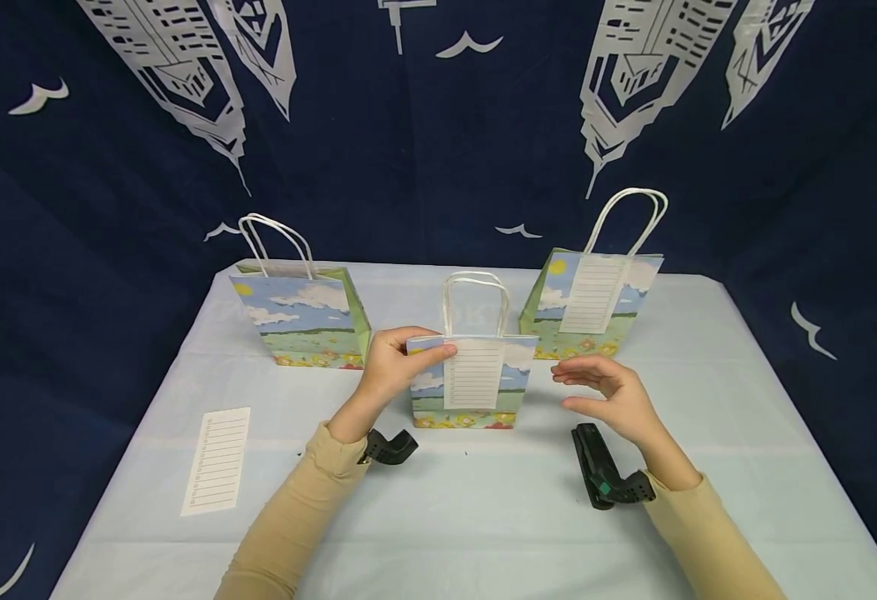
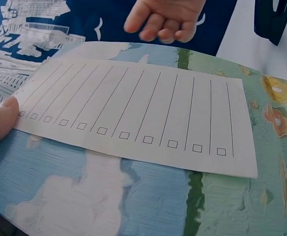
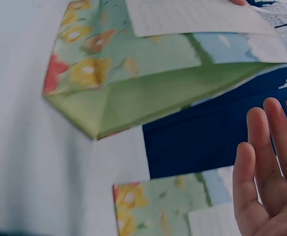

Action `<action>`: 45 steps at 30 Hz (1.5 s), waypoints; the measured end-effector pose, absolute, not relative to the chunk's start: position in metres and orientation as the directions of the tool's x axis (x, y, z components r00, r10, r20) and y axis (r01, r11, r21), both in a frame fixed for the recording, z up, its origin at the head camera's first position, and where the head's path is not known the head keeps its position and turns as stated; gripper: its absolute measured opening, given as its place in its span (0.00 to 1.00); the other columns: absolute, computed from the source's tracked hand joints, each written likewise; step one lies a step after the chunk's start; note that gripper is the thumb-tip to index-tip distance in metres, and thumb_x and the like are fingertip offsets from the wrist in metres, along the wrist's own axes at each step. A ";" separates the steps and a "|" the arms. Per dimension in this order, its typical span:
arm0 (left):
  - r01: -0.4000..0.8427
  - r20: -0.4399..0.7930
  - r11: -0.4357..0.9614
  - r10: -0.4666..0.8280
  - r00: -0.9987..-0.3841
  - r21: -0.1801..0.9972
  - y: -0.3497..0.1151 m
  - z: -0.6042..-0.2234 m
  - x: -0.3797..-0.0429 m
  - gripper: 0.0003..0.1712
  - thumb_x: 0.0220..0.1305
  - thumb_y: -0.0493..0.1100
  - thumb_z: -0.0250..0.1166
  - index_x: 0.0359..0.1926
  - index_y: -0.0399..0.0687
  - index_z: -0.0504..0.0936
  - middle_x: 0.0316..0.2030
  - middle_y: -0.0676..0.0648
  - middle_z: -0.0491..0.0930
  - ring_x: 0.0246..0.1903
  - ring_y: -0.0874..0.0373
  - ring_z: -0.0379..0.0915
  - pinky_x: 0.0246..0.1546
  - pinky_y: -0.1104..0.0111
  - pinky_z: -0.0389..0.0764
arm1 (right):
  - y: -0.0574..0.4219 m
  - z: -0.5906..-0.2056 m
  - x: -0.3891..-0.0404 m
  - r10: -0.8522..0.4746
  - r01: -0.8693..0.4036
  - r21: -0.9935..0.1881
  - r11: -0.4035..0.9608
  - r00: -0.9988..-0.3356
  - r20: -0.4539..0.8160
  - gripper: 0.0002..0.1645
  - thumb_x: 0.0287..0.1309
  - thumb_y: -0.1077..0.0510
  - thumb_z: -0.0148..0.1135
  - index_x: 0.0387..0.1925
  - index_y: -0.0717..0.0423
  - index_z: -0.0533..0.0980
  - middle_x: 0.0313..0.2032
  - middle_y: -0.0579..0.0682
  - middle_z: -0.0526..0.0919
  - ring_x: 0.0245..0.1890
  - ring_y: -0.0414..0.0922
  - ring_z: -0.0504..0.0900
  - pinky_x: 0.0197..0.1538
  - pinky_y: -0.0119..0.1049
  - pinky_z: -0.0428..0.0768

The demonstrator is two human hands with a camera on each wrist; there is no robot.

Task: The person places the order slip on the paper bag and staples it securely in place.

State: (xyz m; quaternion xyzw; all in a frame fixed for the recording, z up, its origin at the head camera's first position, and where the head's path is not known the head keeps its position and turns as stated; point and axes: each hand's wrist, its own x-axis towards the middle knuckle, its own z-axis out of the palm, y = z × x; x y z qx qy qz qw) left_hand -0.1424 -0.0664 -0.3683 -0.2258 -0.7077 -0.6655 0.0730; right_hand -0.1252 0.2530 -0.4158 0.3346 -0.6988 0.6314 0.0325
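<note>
A small paper gift bag (image 1: 427,408) with a meadow picture and white handles stands at the middle of the table. A lined checklist card (image 2: 133,113) with small boxes lies against its front. My left hand (image 1: 397,362) pinches the bag's top edge at its left, thumb on the card's upper corner; its other fingers are partly hidden behind the bag. To the right of the bag my right hand (image 1: 611,396) hovers with fingers extended, apart from it and holding nothing. Below that hand lies a black stapler (image 1: 592,458), partly behind the wrist strap.
Another gift bag (image 1: 311,321) stands at the back left, with no card visible on its front. At the back right, a third bag (image 1: 547,325) bears a similar card (image 1: 592,292). A loose checklist card (image 1: 216,461) lies on the white tablecloth (image 1: 468,517) at left.
</note>
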 end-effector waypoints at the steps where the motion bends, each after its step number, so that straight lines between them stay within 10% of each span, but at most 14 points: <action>1: 0.421 0.408 0.012 0.221 -0.886 0.907 -0.066 -0.368 -0.142 0.08 0.50 0.28 0.70 0.34 0.27 0.84 0.26 0.35 0.82 0.08 0.65 0.47 0.12 0.74 0.54 | 0.256 -0.418 -0.123 -0.430 -0.511 -0.859 -0.006 -0.775 0.464 0.25 0.44 0.78 0.66 0.48 0.79 0.69 0.47 0.54 0.80 0.47 0.44 0.80 0.50 0.36 0.77; 36: 0.425 0.412 0.010 0.230 -0.882 0.905 -0.067 -0.369 -0.143 0.08 0.50 0.27 0.69 0.34 0.27 0.83 0.25 0.35 0.82 0.08 0.63 0.45 0.12 0.73 0.52 | 0.301 -0.501 -0.081 -0.365 -0.359 -0.879 0.313 -0.900 0.237 0.37 0.39 0.72 0.73 0.56 0.65 0.71 0.54 0.61 0.75 0.57 0.31 0.68 0.58 0.19 0.61; 45: 0.421 0.407 0.016 0.225 -0.885 0.907 -0.067 -0.370 -0.143 0.08 0.51 0.27 0.69 0.34 0.27 0.83 0.23 0.34 0.81 0.08 0.63 0.45 0.12 0.73 0.52 | 0.299 -0.502 -0.081 -0.360 -0.385 -0.896 0.220 -0.886 0.292 0.29 0.36 0.77 0.72 0.43 0.66 0.70 0.49 0.64 0.75 0.53 0.38 0.73 0.57 0.22 0.64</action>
